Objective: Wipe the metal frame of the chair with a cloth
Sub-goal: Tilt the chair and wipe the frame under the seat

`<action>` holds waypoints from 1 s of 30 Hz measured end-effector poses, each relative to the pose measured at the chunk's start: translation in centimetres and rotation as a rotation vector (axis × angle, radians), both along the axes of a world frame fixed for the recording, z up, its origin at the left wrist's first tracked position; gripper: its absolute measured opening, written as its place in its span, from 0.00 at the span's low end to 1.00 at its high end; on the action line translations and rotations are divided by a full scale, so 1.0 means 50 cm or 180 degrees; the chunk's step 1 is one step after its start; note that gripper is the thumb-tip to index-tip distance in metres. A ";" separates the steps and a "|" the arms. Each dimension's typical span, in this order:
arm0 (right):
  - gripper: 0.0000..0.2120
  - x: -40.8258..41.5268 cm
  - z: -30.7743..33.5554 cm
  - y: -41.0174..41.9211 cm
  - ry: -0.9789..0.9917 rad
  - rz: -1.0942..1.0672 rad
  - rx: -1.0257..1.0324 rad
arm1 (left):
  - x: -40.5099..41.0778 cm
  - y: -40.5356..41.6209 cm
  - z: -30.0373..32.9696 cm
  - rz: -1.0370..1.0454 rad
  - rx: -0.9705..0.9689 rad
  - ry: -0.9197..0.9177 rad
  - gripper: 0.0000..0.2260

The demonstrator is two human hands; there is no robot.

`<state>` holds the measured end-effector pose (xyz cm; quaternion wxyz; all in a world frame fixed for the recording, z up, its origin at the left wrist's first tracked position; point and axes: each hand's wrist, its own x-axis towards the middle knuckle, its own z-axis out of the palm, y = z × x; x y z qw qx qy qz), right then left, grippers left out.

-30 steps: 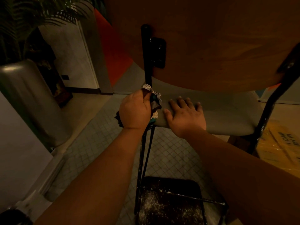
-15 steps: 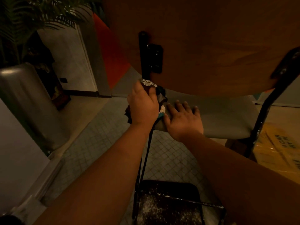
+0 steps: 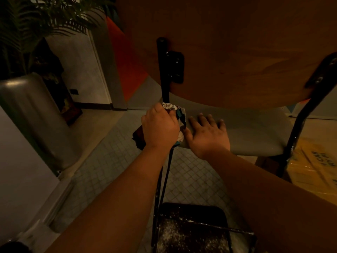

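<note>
- Cloth (image 3: 175, 114) is gripped by the left hand (image 3: 159, 127), wrapped round the upright metal frame (image 3: 164, 73) beside the seat (image 3: 255, 132).
- Frame's long axis runs vertically; bare tube is left above the fingers.
- Right hand (image 3: 207, 136) is laid flat on the seat.
</note>
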<state>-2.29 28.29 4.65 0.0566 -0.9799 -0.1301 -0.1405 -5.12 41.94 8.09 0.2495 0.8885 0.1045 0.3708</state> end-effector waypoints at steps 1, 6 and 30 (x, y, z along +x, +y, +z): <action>0.31 0.001 -0.001 -0.001 0.0003 0.0001 -0.0003 | 0.001 -0.001 0.005 0.0024 0.0025 -0.0004 0.15; 0.31 -0.002 0.000 0.000 -0.0009 0.0007 -0.0010 | -0.002 0.002 -0.022 0.0060 0.0154 -0.0016 0.14; 0.31 0.001 0.001 -0.001 0.0025 0.0004 -0.0005 | -0.012 0.029 -0.056 -0.0270 0.0270 0.0043 0.14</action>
